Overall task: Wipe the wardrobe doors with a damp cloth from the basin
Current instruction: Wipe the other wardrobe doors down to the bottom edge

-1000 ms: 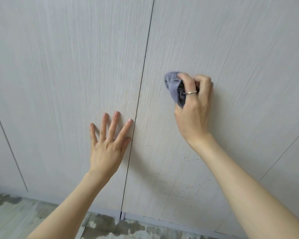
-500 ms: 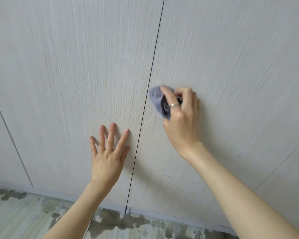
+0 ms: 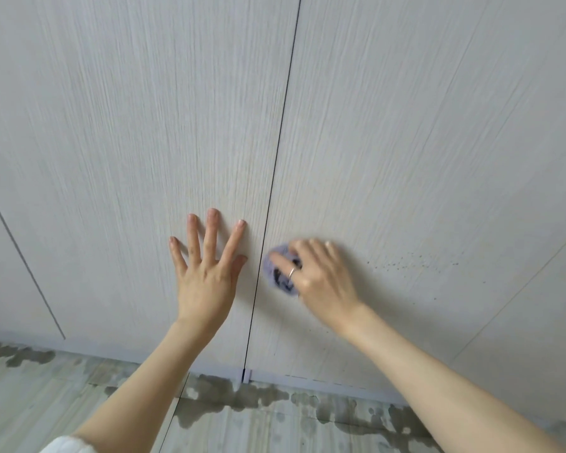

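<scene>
Wardrobe doors point(image 3: 406, 142) were flat pale panels with fine vertical wood grain, split by a thin dark seam point(image 3: 275, 178). We saw dark specks point(image 3: 415, 260) on the right panel at about 3 o'clock from the cloth. The cloth point(image 3: 276, 273) was a bunched purple-grey wad, soft and blurred, pressed on the right panel just right of the seam. Our right hand point(image 3: 321, 276) gripped it, fingers curled over the wad, with a ring point(image 3: 291, 273) on one finger. Our left hand point(image 3: 206, 273) lay flat on the left panel, fingers straight and spread, pointing to 12 o'clock, holding nothing. The floor point(image 3: 79, 387) at 6 o'clock was pale, with dark wet blotches point(image 3: 229, 395).
</scene>
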Available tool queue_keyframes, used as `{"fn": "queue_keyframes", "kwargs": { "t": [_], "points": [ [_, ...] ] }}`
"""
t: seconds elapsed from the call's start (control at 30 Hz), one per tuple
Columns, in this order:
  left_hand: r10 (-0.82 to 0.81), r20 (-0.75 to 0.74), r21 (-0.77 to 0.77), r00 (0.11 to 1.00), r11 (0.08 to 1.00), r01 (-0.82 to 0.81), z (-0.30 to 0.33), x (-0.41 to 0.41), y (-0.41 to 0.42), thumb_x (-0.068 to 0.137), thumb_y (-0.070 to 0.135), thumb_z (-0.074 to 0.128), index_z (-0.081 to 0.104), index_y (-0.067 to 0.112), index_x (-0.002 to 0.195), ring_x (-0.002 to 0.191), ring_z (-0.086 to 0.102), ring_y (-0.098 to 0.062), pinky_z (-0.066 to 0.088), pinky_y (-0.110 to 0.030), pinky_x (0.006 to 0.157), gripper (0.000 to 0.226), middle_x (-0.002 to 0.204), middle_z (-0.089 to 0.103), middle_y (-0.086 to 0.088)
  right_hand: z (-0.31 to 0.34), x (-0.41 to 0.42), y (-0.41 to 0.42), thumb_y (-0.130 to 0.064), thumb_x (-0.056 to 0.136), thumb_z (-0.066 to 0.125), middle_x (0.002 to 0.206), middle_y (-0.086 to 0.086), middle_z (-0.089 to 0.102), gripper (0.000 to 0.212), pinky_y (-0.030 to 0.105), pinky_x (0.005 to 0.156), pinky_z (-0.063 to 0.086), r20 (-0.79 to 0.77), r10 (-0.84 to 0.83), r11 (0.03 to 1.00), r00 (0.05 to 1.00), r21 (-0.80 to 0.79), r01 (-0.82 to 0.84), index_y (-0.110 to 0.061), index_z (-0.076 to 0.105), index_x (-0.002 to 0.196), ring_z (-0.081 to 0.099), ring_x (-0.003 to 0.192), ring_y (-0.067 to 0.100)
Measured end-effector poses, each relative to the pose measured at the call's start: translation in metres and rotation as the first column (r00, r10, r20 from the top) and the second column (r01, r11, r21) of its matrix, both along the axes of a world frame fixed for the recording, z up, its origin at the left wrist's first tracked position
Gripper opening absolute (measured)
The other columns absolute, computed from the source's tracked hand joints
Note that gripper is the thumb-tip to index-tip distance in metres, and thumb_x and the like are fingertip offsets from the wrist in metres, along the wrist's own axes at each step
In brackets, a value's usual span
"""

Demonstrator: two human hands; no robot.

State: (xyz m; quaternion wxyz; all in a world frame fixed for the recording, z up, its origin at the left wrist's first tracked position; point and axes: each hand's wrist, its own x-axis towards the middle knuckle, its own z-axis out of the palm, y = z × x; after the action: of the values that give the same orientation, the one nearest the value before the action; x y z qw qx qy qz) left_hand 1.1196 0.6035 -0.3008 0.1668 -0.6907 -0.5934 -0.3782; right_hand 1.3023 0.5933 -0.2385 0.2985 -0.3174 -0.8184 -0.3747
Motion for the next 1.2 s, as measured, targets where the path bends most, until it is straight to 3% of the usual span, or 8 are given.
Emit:
{"fn": "queue_keyframes", "kwargs": {
  "t": [0.17, 0.33, 0.57, 0.63, 0.8, 0.9, 1.07, 1.2],
  "points": [
    [-0.018, 0.060, 0.019, 0.998, 1.000, 0.017, -0.005, 0.006, 0.000, 0.096, 0.024, 0.045, 0.013, 0.025, 0.146, 0.140, -0.003, -0.044, 0.010, -0.073, 0.104, 0.060, 0.153, -0.001, -0.014, 0.001, 0.010, 0.007, 0.006, 0.065, 0.062, 0.090, 0.017, 0.061, 0.043, 0.036, 0.065, 0.030, -0.321, -0.045, 0.999, 0.946, -0.011, 0.043, -0.009, 0.066, 0.106, 0.047, 0.084, 0.026],
    [-0.022, 0.118, -0.003, 0.993, 1.000, 0.023, -0.010, 0.010, 0.001, 0.101, 0.026, 0.037, 0.009, 0.027, 0.147, 0.140, -0.009, -0.042, 0.005, -0.072, 0.105, 0.055, 0.153, -0.007, -0.012, -0.057, 0.060, -0.017, 0.000, 0.076, 0.066, 0.074, 0.003, 0.064, 0.018, 0.029, 0.055, 0.039, 0.178, -0.082, 0.995, 0.981, -0.045, 0.092, -0.016, 0.073, 0.081, 0.057, 0.061, 0.020],
    [0.014, 0.217, -0.022, 0.976, 1.000, -0.010, -0.012, 0.022, 0.003, 0.101, 0.027, 0.033, 0.005, 0.027, 0.150, 0.142, -0.011, -0.042, 0.000, -0.068, 0.108, 0.056, 0.156, -0.010, -0.013, 0.021, 0.076, 0.004, -0.002, 0.073, 0.044, 0.099, 0.005, 0.050, 0.040, 0.034, 0.065, 0.025, -0.419, -0.128, 0.984, 0.899, 0.061, 0.168, -0.020, 0.053, 0.108, 0.044, 0.081, 0.024],
    [0.021, 0.254, -0.032, 0.967, 0.999, -0.013, -0.011, 0.029, 0.003, 0.101, 0.022, 0.037, -0.001, 0.029, 0.150, 0.141, -0.013, -0.043, -0.001, -0.068, 0.108, 0.062, 0.156, -0.011, -0.016, 0.007, 0.078, 0.002, 0.000, 0.075, 0.050, 0.097, 0.010, 0.058, 0.036, 0.034, 0.065, 0.027, -0.365, -0.099, 0.988, 0.926, 0.074, 0.135, -0.016, 0.061, 0.106, 0.045, 0.081, 0.025],
    [0.028, 0.317, -0.061, 0.948, 0.998, -0.009, -0.008, 0.041, 0.001, 0.101, 0.024, 0.035, -0.004, 0.028, 0.150, 0.141, -0.017, -0.041, 0.001, -0.068, 0.108, 0.063, 0.156, -0.016, -0.016, -0.052, 0.111, -0.021, 0.000, 0.078, 0.055, 0.087, 0.010, 0.069, 0.023, 0.030, 0.059, 0.043, 0.105, -0.150, 0.988, 0.983, -0.013, 0.152, -0.011, 0.074, 0.086, 0.064, 0.071, 0.024],
    [0.033, 0.329, -0.051, 0.944, 0.999, -0.017, -0.008, 0.042, 0.001, 0.101, 0.021, 0.037, -0.002, 0.028, 0.150, 0.141, -0.015, -0.043, 0.001, -0.067, 0.107, 0.063, 0.156, -0.014, -0.018, -0.026, 0.137, -0.020, 0.004, 0.063, 0.069, 0.092, 0.015, 0.066, 0.037, 0.035, 0.066, 0.032, -0.096, -0.196, 0.980, 0.976, 0.005, 0.198, -0.009, 0.067, 0.098, 0.059, 0.080, 0.027],
    [0.054, 0.451, -0.067, 0.891, 0.997, -0.027, -0.006, 0.060, 0.001, 0.102, 0.018, 0.030, -0.004, 0.033, 0.150, 0.142, -0.018, -0.037, 0.000, -0.063, 0.109, 0.060, 0.156, -0.017, -0.013, 0.040, 0.159, -0.007, 0.000, 0.071, 0.054, 0.100, 0.010, 0.054, 0.035, 0.036, 0.067, 0.028, -0.578, -0.242, 0.923, 0.779, 0.112, 0.369, -0.016, 0.050, 0.102, 0.044, 0.086, 0.026],
    [0.061, 0.485, -0.066, 0.872, 0.997, -0.033, -0.005, 0.065, 0.002, 0.102, 0.018, 0.028, -0.001, 0.033, 0.150, 0.142, -0.017, -0.036, -0.001, -0.061, 0.110, 0.058, 0.157, -0.016, -0.012, -0.022, 0.150, -0.021, -0.006, 0.072, 0.052, 0.086, 0.017, 0.058, 0.023, 0.035, 0.064, 0.028, -0.343, -0.249, 0.961, 0.906, 0.031, 0.276, -0.009, 0.059, 0.095, 0.050, 0.077, 0.027]
  ]
}}
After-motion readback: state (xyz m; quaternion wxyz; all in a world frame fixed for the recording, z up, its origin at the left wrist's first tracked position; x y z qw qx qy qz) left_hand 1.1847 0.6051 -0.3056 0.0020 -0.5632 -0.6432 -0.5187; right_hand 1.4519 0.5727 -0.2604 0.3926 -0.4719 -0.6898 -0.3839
